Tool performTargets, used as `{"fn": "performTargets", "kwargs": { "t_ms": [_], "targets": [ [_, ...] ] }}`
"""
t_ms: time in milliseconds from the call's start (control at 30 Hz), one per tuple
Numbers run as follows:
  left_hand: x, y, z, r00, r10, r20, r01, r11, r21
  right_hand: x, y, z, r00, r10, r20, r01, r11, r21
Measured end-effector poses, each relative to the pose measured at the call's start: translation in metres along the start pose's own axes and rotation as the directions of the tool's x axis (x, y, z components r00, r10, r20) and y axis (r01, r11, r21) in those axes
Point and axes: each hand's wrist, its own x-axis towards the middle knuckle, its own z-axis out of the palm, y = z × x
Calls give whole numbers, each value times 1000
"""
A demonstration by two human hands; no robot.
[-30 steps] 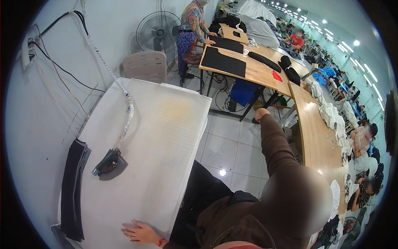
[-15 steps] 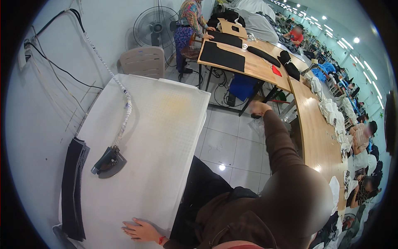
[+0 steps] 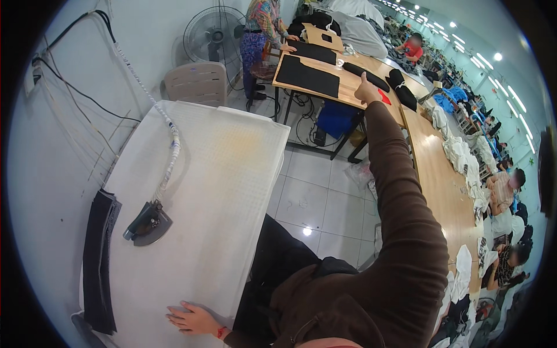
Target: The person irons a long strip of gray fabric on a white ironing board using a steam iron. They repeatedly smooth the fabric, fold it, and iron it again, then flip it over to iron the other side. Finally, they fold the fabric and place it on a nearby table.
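Observation:
My left hand (image 3: 194, 318) lies flat with fingers spread on the near end of a white padded ironing table (image 3: 203, 191). It holds nothing. Farther up that table an iron (image 3: 148, 223) rests on the surface, its wrapped cord (image 3: 174, 139) rising toward the wall. Along the left edge lies a stack of dark fabric strips (image 3: 100, 261). My right arm is stretched far forward. At its end my right hand (image 3: 368, 93) has a finger extended and shows no object in it. It overlaps a black fabric roll (image 3: 351, 69) on the wooden table (image 3: 313, 87); whether they touch I cannot tell.
Black fabric panels (image 3: 307, 76) lie on the wooden table, where another person (image 3: 264, 35) stands with hands on the cloth. Behind the ironing table are a beige plastic chair (image 3: 196, 84) and a fan (image 3: 214, 37). White garments (image 3: 461, 156) line the long right-hand table; several people work beyond.
My right hand has risen from low beside the wooden table's legs to the height of its top, the arm straightening forward. The left hand stays flat on the ironing table. The view has shifted slightly.

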Motion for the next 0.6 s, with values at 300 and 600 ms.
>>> {"fn": "performTargets", "kwargs": {
  "t_ms": [300,600],
  "targets": [
    [0,2,-9,999,-19,46,20,1000,-5,-9,3,12,999,-1,-37,1,1000,1],
    [-1,1,-7,1000,-14,3,14,1000,-24,-36,0,33,995,47,84,-53,995,81]
  ]
}}
